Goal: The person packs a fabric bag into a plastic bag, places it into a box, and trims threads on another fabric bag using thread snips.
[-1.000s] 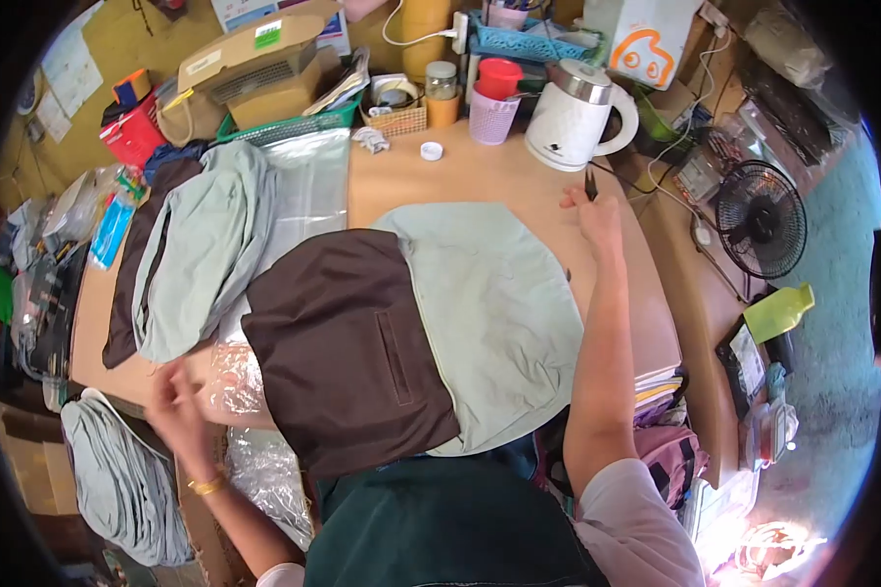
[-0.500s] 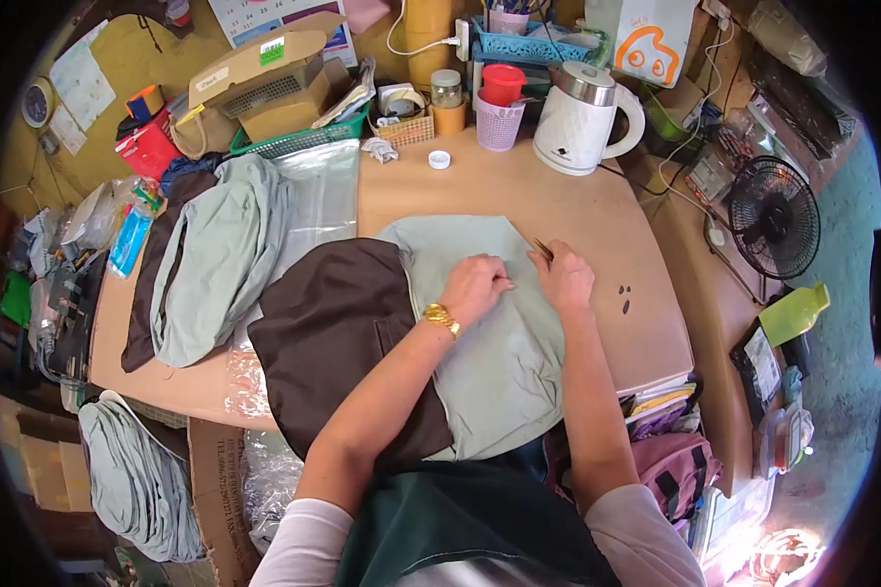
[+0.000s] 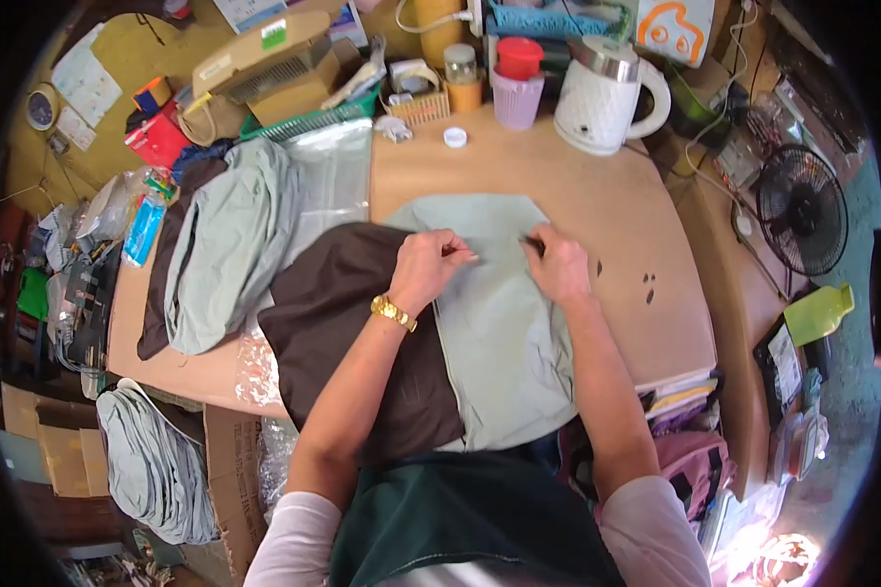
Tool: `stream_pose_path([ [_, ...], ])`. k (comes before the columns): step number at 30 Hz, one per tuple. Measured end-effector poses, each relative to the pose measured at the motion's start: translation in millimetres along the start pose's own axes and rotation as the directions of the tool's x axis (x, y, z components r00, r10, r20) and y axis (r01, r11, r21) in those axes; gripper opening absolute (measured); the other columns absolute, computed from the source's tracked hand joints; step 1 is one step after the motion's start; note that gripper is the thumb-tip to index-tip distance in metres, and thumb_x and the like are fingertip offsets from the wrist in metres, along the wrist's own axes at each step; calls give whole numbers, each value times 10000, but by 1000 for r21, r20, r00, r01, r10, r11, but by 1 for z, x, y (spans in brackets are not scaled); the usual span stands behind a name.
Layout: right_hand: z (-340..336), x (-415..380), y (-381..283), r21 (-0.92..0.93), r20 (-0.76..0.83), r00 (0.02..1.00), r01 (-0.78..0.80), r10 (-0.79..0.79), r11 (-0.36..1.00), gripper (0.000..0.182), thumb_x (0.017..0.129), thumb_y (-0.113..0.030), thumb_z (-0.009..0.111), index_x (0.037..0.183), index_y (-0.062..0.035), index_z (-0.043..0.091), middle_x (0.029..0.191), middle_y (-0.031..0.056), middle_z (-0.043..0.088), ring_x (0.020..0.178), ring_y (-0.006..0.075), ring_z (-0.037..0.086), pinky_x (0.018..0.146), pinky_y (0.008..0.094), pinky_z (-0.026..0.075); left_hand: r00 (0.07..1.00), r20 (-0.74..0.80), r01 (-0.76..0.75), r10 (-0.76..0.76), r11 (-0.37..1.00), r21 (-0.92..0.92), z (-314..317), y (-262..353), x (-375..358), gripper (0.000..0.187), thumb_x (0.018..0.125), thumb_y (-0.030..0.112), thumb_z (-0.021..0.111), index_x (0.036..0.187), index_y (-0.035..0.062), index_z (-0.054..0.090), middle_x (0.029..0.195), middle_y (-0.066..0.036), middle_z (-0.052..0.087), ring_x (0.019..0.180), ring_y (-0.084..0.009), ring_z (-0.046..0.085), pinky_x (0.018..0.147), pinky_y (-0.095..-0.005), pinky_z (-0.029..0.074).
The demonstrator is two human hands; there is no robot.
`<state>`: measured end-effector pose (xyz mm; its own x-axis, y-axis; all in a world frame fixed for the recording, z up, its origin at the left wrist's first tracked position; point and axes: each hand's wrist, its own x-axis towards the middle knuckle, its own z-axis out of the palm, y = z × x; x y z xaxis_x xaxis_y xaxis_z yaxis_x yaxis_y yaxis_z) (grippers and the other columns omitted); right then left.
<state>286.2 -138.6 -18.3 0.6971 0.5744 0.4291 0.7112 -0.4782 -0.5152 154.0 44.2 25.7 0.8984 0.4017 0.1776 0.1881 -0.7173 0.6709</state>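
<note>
At frame centre, a pale green fabric piece (image 3: 499,323) lies flat on the tan table (image 3: 607,205), its left edge meeting a brown fabric piece (image 3: 357,323). On the green cloth, the left hand (image 3: 426,266) rests curled, fingertips pinching it near the top. Just right of it, the right hand (image 3: 558,264) grips a small dark tool (image 3: 532,241), tip on the cloth. Bare tabletop stays open toward the white kettle (image 3: 607,93) at upper right; folded green garments (image 3: 225,245) crowd the left.
</note>
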Motion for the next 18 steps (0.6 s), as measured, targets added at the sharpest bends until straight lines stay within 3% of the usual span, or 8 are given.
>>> stream_pose_path([
  [1, -1, 0, -2, 26, 1, 999, -42, 42, 999, 144, 782, -116, 702, 861, -56, 598, 851, 134, 644, 757, 340, 639, 668, 440, 506, 999, 29, 17, -17, 1000, -10, -1, 9, -11, 199, 773, 187, 778, 810, 12, 691, 723, -92, 690, 620, -144, 629, 604, -284, 493],
  [3, -2, 3, -3, 46, 11, 995, -98, 98, 994, 142, 783, -117, 699, 863, -52, 602, 857, 139, 653, 771, 345, 644, 678, 444, 508, 956, 294, 51, 25, 968, -247, -5, 25, -24, 199, 772, 177, 782, 806, 3, 692, 734, -88, 694, 612, -128, 614, 603, -273, 492],
  [6, -1, 4, -5, 38, -26, 997, -69, 70, 997, 161, 830, -173, 687, 842, -35, 607, 802, 162, 667, 734, 354, 642, 645, 423, 500, 931, 354, 34, 89, 945, -326, 0, 35, -64, 193, 776, 164, 780, 799, -5, 689, 744, -86, 700, 622, -110, 618, 612, -269, 498],
  [11, 2, 4, -3, 13, -15, 998, -64, 64, 998, 164, 832, -186, 680, 844, -40, 605, 811, 164, 665, 749, 358, 643, 663, 429, 496, 943, 194, -248, 270, 960, -129, 32, 21, -89, 122, 762, 93, 732, 823, 30, 647, 779, -103, 619, 712, -253, 646, 643, -345, 511],
  [12, 2, 6, -3, 8, -9, 997, -75, 75, 997, 164, 832, -186, 680, 844, -40, 605, 811, 164, 665, 749, 358, 643, 663, 429, 496, 942, 203, -244, 269, 960, -138, 33, 21, -88, 122, 762, 93, 732, 823, 30, 647, 779, -103, 619, 712, -253, 646, 643, -345, 511],
  [14, 2, 3, -1, -25, 35, 996, -85, 86, 996, 167, 814, -183, 668, 916, -68, 603, 881, 152, 669, 804, 362, 648, 724, 466, 510, 920, 167, -357, 353, 934, -7, 30, 20, -87, 98, 777, 104, 699, 804, 32, 638, 796, -116, 621, 731, -290, 626, 655, -370, 502],
  [16, 0, 3, 3, -49, 30, 996, -87, 88, 995, 164, 819, -187, 661, 917, -71, 600, 881, 156, 671, 810, 368, 647, 724, 470, 511, 936, 70, -351, 346, 932, 86, 10, 5, -86, 107, 778, 129, 696, 799, 39, 641, 817, -126, 628, 748, -322, 617, 668, -392, 497],
  [18, 0, 4, 9, -66, 21, 997, -79, 81, 995, 161, 823, -190, 653, 919, -73, 598, 881, 160, 674, 815, 373, 647, 725, 475, 512, 987, -123, -82, 103, 983, 165, -46, -2, -92, 158, 799, 183, 718, 809, 36, 660, 820, -142, 656, 745, -342, 629, 672, -401, 504],
])
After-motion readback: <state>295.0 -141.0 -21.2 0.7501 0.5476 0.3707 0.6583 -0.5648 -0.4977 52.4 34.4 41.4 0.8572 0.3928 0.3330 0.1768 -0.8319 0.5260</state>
